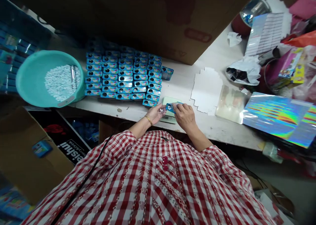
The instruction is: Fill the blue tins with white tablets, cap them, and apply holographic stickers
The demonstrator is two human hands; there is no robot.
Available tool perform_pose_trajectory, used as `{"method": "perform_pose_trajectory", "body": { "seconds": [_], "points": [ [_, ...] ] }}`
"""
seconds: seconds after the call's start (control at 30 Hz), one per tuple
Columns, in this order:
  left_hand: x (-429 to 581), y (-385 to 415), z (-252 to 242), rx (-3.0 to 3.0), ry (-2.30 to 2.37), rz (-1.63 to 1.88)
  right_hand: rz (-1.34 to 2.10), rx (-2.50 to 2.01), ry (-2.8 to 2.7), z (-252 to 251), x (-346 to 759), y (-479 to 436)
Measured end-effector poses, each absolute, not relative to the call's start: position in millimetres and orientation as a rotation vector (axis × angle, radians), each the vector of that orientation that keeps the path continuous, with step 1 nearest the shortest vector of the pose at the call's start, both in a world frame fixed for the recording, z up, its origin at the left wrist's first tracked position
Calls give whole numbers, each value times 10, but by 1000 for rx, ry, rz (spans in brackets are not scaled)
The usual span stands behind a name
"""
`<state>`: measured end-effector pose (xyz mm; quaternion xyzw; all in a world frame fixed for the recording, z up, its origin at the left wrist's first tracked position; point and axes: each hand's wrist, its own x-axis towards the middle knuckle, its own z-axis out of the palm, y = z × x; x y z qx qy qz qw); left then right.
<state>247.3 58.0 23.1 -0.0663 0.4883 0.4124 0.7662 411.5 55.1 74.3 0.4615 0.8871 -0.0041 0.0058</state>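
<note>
Head view: pinches tin (169, 107) between fingers of right hand (185, 117) at frame centre; holds white pellets (161, 110) in curled fingers of left hand (154, 114), just left of tin.

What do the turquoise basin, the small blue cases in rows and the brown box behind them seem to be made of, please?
Turquoise basin: probably smooth plastic, given its even colour and sheen. Blue cases: possibly printed tin, glossy, as some faces glare. Brown box: likely matte cardboard, judging by its printed side.
</note>
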Motion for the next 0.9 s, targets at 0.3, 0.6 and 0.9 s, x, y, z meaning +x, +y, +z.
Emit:
{"method": "perform_pose_trajectory", "body": {
  "seconds": [0.3,0.6,0.9],
  "points": [
    [2081,409,321,-134,1166,1079,-622,2007,2754,-20,4029,1691],
    [1652,113,324,-330,1222,1372,-732,2061,2886,-492,4025,2113],
    [478,228,690,-619,1102,1971,-1019,2181,2686,-693,4889,882]
  ]
}}
